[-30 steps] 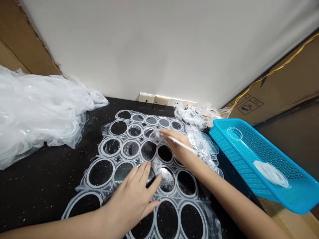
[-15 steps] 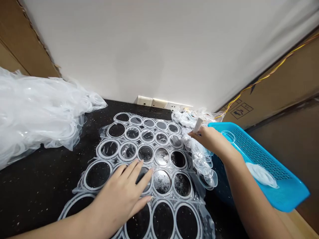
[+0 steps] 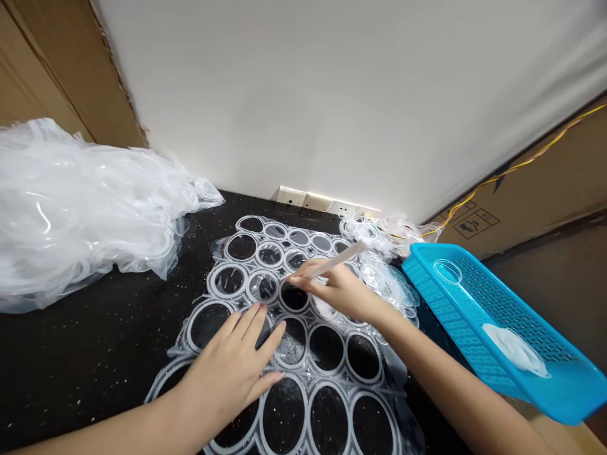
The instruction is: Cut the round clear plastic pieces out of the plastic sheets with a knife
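A clear plastic sheet printed or moulded with rows of white rings [image 3: 308,377] lies on the black speckled counter [image 3: 118,354]. My left hand [image 3: 237,354] rests flat on it, fingers slightly spread, holding nothing. In my right hand [image 3: 336,291] is a slim white stick-like tool [image 3: 339,259], its back end pointing up and right. The tool's tip is near a ring in the middle rows, just beyond my left fingertips; whether it touches the sheet I cannot tell. Loose clear rings and film scraps [image 3: 391,284] lie along the sheet's right edge.
A big heap of clear ringed film [image 3: 95,208] covers the counter's left side. At right stands a blue plastic basket [image 3: 455,309] with a white bundle [image 3: 516,351] inside. Wall sockets [image 3: 317,202], a yellow wire [image 3: 474,189] and a cardboard box [image 3: 531,196] are behind.
My right hand has swung left from the scraps beside the basket to the sheet's middle, still holding the white tool. My left hand stays on the sheet. The view has shifted slightly.
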The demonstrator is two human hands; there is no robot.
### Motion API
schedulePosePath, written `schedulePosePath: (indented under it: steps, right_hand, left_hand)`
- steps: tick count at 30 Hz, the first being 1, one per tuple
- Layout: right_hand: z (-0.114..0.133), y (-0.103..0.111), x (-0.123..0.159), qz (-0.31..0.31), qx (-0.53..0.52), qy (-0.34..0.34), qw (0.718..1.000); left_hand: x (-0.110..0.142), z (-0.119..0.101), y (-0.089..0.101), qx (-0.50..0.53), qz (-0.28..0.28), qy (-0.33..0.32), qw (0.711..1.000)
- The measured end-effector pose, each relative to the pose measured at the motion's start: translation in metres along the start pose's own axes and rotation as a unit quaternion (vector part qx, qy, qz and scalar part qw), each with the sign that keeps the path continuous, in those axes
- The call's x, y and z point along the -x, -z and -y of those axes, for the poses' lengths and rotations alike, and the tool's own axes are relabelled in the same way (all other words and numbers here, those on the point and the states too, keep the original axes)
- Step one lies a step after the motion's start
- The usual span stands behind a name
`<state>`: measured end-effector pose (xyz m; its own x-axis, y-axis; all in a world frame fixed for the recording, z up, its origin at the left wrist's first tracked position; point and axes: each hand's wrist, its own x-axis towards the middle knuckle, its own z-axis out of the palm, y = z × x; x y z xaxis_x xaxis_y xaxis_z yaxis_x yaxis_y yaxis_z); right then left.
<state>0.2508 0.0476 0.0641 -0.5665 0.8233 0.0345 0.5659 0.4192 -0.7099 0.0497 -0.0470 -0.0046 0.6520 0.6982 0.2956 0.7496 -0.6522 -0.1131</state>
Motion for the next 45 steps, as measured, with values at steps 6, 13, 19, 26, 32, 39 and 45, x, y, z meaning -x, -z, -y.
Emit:
schedulePosePath:
  steps: [6,13,19,26,32,39,45]
  right_hand:
    - [-0.013,-0.037,-0.025,0.101,-0.128,-0.046,0.986]
    - [-0.016,-0.04,-0.028,0.11,-0.1,-0.032,0.988]
    - [-0.006,-0.043,-0.022,0.077,-0.067,-0.006,0.995]
    - [-0.008,-0.044,-0.017,0.064,-0.088,0.002,0.994]
    - [-0.007,-0.047,-0.015,0.035,-0.079,0.023,0.996]
    - [-0.009,-0.047,-0.015,0.033,-0.057,0.046,0.997]
    - [-0.008,-0.06,0.0,-0.008,0.174,0.244,0.954]
  left_hand:
    - [-0.002,-0.002,-0.001,-0.012,-0.006,-0.004,1.0]
    - [0.001,-0.002,-0.003,-0.012,-0.018,0.005,1.0]
    - [-0.001,-0.001,-0.003,-0.004,-0.009,0.007,1.0]
    - [0.0,-0.002,-0.002,0.007,0.01,0.012,1.0]
    - [-0.001,-0.001,-0.001,-0.007,0.001,0.0,1.0]
    - [-0.001,-0.002,-0.001,0.004,0.007,0.013,1.0]
    - [-0.006,-0.002,0.003,0.035,0.035,0.03,0.998]
